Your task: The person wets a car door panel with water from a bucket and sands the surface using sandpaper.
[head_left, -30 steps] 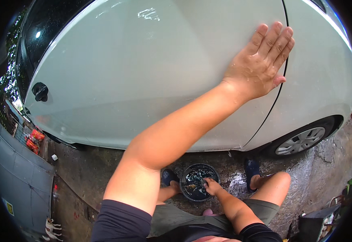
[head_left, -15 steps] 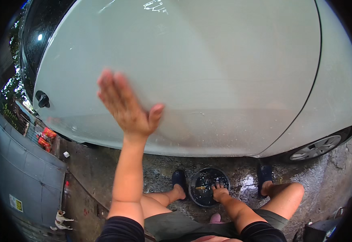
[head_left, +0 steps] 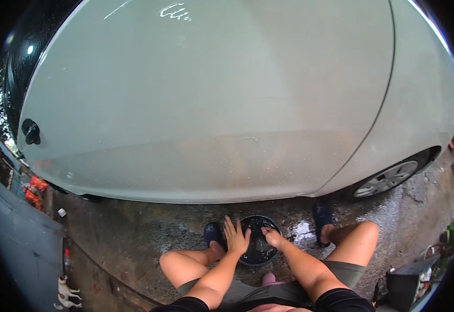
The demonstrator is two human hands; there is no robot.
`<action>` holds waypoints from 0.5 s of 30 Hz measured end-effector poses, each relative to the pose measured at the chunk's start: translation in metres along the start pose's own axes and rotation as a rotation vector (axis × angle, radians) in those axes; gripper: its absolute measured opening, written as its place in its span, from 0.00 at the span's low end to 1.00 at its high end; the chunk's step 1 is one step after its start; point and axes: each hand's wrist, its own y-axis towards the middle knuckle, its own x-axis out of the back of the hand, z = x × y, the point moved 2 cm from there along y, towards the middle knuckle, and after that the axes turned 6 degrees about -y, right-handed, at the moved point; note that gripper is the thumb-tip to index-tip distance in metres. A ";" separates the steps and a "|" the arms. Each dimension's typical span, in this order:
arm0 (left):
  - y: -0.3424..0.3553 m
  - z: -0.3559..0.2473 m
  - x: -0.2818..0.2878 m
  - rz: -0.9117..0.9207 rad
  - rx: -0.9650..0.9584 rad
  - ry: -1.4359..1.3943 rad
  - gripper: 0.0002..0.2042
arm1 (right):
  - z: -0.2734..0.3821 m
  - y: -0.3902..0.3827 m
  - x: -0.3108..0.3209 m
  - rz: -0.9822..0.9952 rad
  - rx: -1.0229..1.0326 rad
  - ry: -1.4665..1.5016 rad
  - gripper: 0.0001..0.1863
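Note:
A dark round bucket of water sits on the wet ground between my feet, which wear dark clogs. My left hand is open, fingers apart, over the bucket's left rim. On the bucket's right side, my right hand has its fingers curled at the water; whatever they hold, if anything, is too small to make out. Above both hands is the pale silver car door, with scattered droplets and wet streaks, a dark handle at the left and a wheel at the lower right.
A white dog with a brown head lies at lower left beside a grey sheet-metal panel. Red bags stand farther back. A pink object is just below the bucket; a dark bin is at lower right.
My left hand has come down from the car door, first moving leftward, to the bucket. My right hand stays at the bucket, its fingers shifting from spread to curled since half a second ago.

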 end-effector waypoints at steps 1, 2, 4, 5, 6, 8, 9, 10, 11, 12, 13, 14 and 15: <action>-0.025 0.027 -0.023 0.155 0.062 0.161 0.39 | 0.040 -0.024 -0.004 0.008 0.011 -0.013 0.26; -0.042 0.038 -0.046 0.401 0.102 0.171 0.38 | 0.070 -0.049 -0.001 0.035 0.054 0.091 0.27; -0.057 0.071 -0.083 0.792 0.117 0.139 0.36 | 0.149 -0.101 0.007 0.064 0.258 0.128 0.29; -0.054 0.083 -0.098 0.953 0.085 0.091 0.35 | 0.192 -0.132 0.015 0.058 0.400 0.067 0.31; -0.053 0.071 -0.108 0.967 0.051 0.076 0.35 | 0.233 -0.170 0.035 -0.060 0.581 -0.030 0.31; -0.046 0.043 -0.106 0.912 0.038 0.045 0.33 | 0.319 -0.251 0.075 -0.287 0.895 -0.207 0.29; -0.043 0.039 -0.101 0.915 0.027 0.040 0.33 | 0.361 -0.287 0.089 -0.385 1.044 -0.283 0.27; -0.040 0.039 -0.094 0.876 0.041 -0.023 0.33 | 0.394 -0.311 0.102 -0.530 1.208 -0.431 0.28; -0.037 0.039 -0.086 0.830 0.059 -0.089 0.32 | 0.422 -0.330 0.115 -0.670 1.376 -0.580 0.29; -0.031 0.038 -0.080 0.852 0.088 -0.051 0.33 | 0.448 -0.347 0.129 -0.844 1.462 -0.719 0.31; -0.026 0.039 -0.072 0.836 0.092 -0.064 0.33 | 0.468 -0.356 0.141 -1.019 1.548 -0.853 0.33; -0.022 0.044 -0.064 0.785 0.045 -0.067 0.34 | 0.483 -0.352 0.151 -1.219 1.517 -0.964 0.35; -0.020 0.056 -0.054 0.723 0.012 -0.072 0.34 | 0.496 -0.345 0.155 -1.411 1.487 -1.059 0.37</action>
